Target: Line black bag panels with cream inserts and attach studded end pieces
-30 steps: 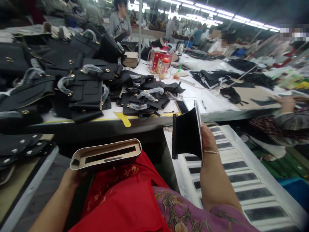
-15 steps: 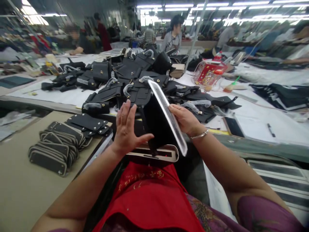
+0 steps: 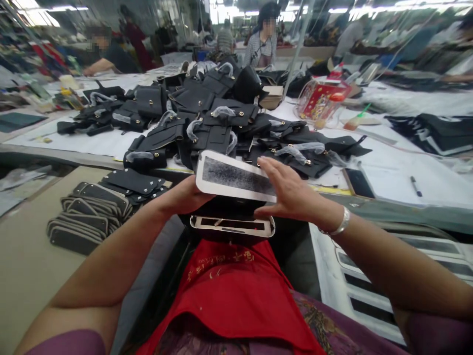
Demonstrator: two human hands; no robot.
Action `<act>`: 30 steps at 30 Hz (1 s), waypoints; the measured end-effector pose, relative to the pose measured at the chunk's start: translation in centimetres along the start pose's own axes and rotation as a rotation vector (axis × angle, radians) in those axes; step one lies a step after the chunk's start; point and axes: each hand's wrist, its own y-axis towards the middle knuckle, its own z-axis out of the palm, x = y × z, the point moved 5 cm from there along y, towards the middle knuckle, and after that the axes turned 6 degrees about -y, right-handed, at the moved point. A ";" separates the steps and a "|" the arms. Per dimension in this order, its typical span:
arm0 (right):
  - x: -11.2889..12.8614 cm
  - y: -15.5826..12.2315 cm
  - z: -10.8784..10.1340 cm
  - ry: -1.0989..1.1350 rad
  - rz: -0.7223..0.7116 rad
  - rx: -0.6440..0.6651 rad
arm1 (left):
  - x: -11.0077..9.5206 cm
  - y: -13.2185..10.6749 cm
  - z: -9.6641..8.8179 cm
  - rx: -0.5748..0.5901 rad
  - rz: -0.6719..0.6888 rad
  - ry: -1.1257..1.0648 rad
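One panel (image 3: pixel 232 177), long axis left-right.

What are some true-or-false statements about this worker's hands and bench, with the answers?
1. The left hand and the right hand both hold the white panel, which has a dark patch. True.
2. The bracelet is on the left wrist. False: it is on the right wrist.
3. Black handbags are piled on the table beyond the hands. True.
4. The apron on the lap is blue. False: it is red.
5. A pen lies on the same table, off to the right. True.
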 end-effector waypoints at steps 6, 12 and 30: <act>-0.4 -0.3 5.5 0.036 0.022 0.070 | 0.9 0.1 -0.6 0.087 -0.154 -0.044; -0.5 -1.6 7.7 0.034 0.068 0.110 | 2.7 -0.4 0.6 0.145 -0.240 -0.069; 2.5 -2.7 12.0 -0.369 -0.283 0.253 | 11.6 -12.2 5.6 -0.576 -0.702 -0.571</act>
